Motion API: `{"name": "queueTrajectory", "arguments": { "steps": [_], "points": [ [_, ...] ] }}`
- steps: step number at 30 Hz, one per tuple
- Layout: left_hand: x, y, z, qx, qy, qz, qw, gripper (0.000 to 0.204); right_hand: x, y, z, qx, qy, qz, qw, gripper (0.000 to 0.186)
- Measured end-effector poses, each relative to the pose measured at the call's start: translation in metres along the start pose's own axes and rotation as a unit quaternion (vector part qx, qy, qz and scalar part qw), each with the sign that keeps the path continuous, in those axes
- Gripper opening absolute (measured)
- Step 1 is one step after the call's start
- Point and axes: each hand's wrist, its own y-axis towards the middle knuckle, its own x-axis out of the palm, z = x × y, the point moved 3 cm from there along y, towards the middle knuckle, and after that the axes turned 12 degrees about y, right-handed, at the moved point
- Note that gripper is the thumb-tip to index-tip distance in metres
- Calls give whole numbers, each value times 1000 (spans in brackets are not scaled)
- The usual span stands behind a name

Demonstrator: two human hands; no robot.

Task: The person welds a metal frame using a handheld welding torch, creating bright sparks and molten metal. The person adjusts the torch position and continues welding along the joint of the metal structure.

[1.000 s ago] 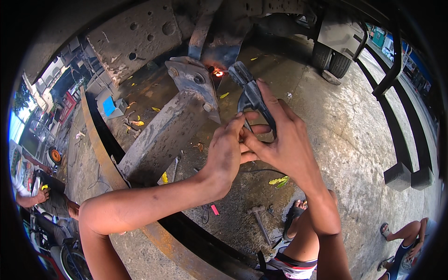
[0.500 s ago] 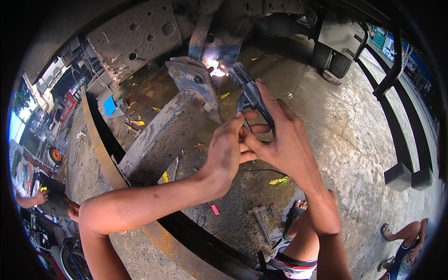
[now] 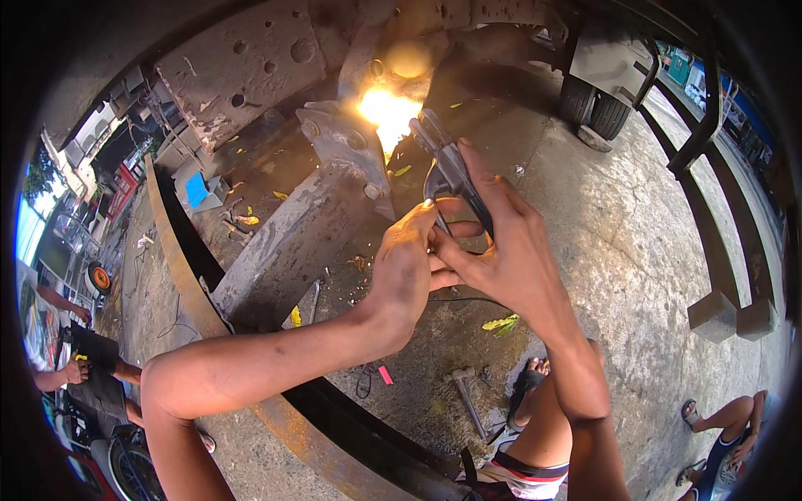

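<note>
right hand (image 3: 525, 250) wrapped round welding clamp (image 3: 455, 171), left hand (image 3: 403, 260) clamped on it too. clamp's nose just beside bright flare (image 3: 388, 115) at metal bracket's (image 3: 341, 138) right edge. hammer (image 3: 469, 405) on concrete floor (image 3: 635, 250).

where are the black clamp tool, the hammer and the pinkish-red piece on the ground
Black clamp tool (image 3: 452, 169): head view, on the middle of its body.
Hammer (image 3: 472, 408): head view, on the middle of its handle.
Pinkish-red piece (image 3: 385, 375): head view, on its upper face.
</note>
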Motion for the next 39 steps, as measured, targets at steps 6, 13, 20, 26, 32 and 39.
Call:
{"name": "queueTrajectory", "arguments": {
  "steps": [6,13,20,26,32,39],
  "points": [
    [0,0,3,-10,-7,10,1000,55,-1,2,2,-39,-13,21,999,100],
    [-2,1,0,-16,-8,19,1000,54,0,4,-5,33,63,-7,997,96],
    [-3,2,-1,-18,-15,22,999,54,0,4,-1,-26,12,8,1000,97],
    [-4,2,-1,-19,-11,27,999,55,1,5,2,-13,15,5,1000,97],
    [-6,5,-5,-15,-1,20,1000,54,2,5,3,4,22,0,1000,97],
    [-7,4,-5,-12,-3,19,1000,54,3,5,4,1,29,-2,1000,98]
  ]
}}
